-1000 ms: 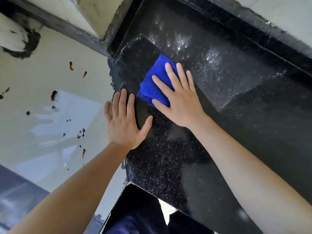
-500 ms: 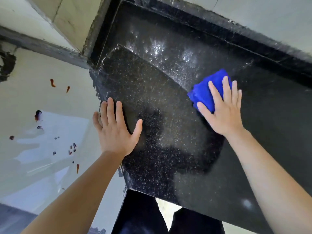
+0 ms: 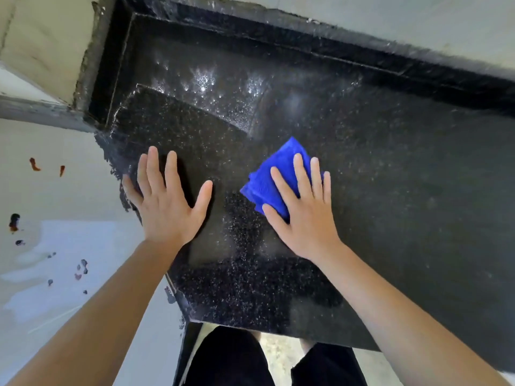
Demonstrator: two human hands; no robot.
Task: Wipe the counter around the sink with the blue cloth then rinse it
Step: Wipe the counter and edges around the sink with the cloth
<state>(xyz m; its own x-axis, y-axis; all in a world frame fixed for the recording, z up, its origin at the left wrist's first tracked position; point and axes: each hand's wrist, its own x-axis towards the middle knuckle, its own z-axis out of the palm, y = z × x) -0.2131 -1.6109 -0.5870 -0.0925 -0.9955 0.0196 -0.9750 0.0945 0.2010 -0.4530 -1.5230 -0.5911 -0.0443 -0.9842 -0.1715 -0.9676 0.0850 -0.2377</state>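
A folded blue cloth point(image 3: 271, 176) lies on the black speckled counter point(image 3: 390, 190), near its middle. My right hand point(image 3: 303, 213) presses flat on the cloth with straight, spread fingers, covering its near right part. My left hand point(image 3: 167, 201) rests flat on the counter near its left edge, fingers spread, holding nothing. No sink shows in this view.
A raised black rim point(image 3: 306, 43) runs along the counter's back and left corner, under a pale wall point(image 3: 418, 20). Left of the counter stands a white wall point(image 3: 64, 218) with red and dark spots. My dark-trousered legs point(image 3: 231, 358) stand below the front edge.
My right hand slid the cloth from the left out to the right, then back toward the counter's middle. My left hand stayed flat near the left edge.
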